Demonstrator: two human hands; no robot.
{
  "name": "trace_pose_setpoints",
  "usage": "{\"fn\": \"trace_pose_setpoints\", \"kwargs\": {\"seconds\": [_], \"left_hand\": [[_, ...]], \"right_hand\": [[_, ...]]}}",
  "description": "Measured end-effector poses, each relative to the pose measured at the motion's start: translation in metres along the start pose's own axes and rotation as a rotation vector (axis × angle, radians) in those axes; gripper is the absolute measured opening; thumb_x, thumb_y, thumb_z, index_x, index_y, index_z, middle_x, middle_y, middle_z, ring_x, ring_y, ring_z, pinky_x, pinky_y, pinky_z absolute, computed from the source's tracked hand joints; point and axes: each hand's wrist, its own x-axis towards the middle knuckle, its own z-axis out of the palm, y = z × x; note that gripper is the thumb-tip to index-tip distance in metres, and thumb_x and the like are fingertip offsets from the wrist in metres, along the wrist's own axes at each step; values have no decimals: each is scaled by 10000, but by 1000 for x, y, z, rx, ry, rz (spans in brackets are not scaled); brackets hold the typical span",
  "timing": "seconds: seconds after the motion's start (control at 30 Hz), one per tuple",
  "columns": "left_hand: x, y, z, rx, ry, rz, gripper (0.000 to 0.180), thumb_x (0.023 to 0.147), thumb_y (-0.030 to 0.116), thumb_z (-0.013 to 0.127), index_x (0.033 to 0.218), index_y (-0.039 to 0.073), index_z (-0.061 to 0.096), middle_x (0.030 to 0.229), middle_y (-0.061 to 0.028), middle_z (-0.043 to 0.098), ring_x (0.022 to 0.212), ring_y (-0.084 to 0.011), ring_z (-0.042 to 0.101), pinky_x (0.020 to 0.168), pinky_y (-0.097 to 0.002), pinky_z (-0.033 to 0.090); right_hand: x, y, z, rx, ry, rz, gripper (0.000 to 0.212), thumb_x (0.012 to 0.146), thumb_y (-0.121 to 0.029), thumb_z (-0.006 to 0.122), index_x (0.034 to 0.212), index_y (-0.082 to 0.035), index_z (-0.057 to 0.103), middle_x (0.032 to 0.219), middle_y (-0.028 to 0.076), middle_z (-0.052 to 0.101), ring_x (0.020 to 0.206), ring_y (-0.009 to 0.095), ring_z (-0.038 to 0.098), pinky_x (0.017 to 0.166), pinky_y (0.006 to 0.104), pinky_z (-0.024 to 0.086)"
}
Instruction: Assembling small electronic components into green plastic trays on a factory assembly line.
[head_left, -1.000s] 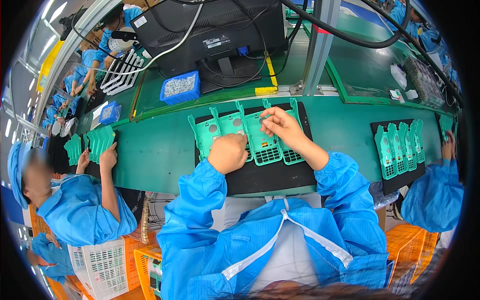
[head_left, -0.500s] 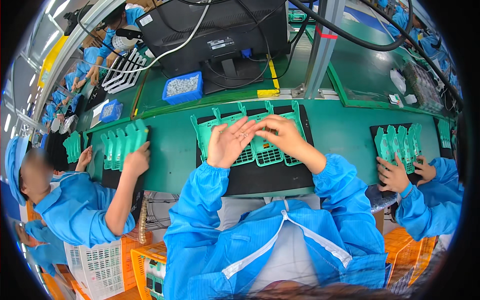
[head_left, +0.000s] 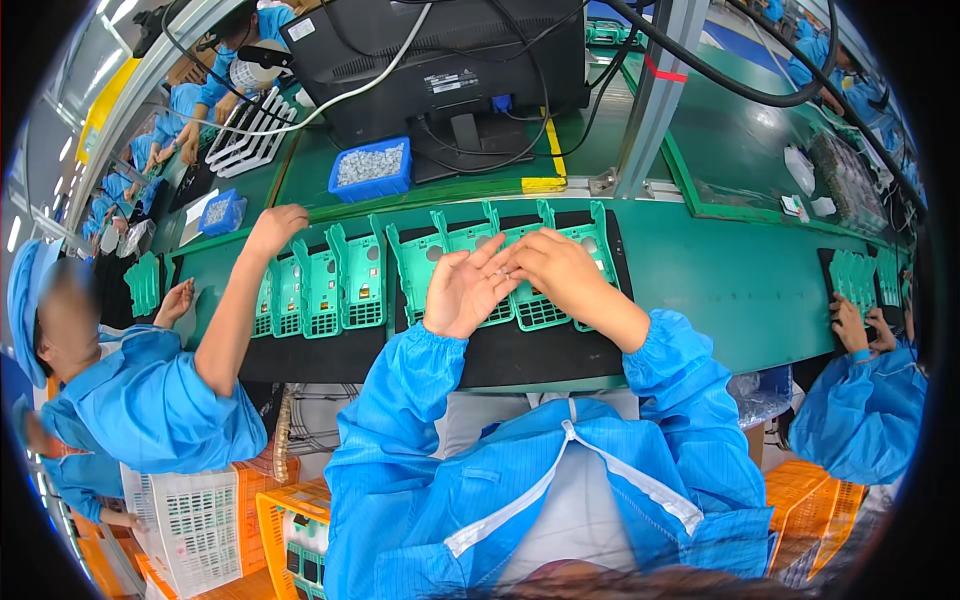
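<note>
My left hand (head_left: pixel 460 295) is palm up, its fingers loosely stretched, with a few small pale pieces (head_left: pixel 503 274) near the fingers; their kind is too small to tell. My right hand (head_left: pixel 560 278) meets it, thumb and fingertips pinched together over the left fingers. Whatever sits in that pinch is hidden. Both hands hover above a row of green plastic housings (head_left: pixel 541 312), each with a grid of slots at its near end. They lie side by side on a black mat (head_left: pixel 500 362), partly covered by my hands.
Another row of green housings (head_left: pixel 362 285) lies close on the left, below a co-worker's raised hand (head_left: pixel 278 228). To the right, another co-worker's hands (head_left: pixel 853 325) are at more housings (head_left: pixel 853 277). Blue bins (head_left: pixel 370 170) of small pale parts stand behind, near a monitor (head_left: pixel 430 75).
The left co-worker's tilted row of housings now lies flat beside mine, and that hand has lifted away. The right-hand row has shifted farther right. My hands have barely moved.
</note>
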Motion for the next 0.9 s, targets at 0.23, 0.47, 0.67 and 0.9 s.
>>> {"fn": "trace_pose_setpoints", "kwargs": {"seconds": [0.23,0.47,0.67,0.9], "left_hand": [[0,-2,3,44,-19,20,607,895,333,475,1376,-18,355,1398,-219,391,1237,-290,449,1074,-390,346],[-2,-5,9,466,193,161,427,925,174,518,1299,-23,457,1152,-105,568,1033,-164,555,902,-287,440],[-5,-9,6,631,269,217,283,895,114,598,1166,32,578,786,67,465,694,-34,390,623,-194,319],[-4,-21,5,867,259,398,238,830,33,673,1065,44,638,736,75,398,643,-25,349,577,-188,280]], "right_hand": [[-2,-3,-4,66,18,40,130,756,-55,670,879,-59,629,874,92,609,837,274,608,721,369,498],[-7,4,-7,747,17,530,172,929,-75,546,1091,-25,580,957,66,601,788,132,603,727,268,509],[-12,11,-3,1038,-69,622,149,982,-94,462,1057,-13,563,1016,40,552,861,120,587,792,276,516],[-13,9,0,1285,1,689,111,987,-104,461,1069,-51,513,989,21,521,922,99,543,828,296,505]]}}
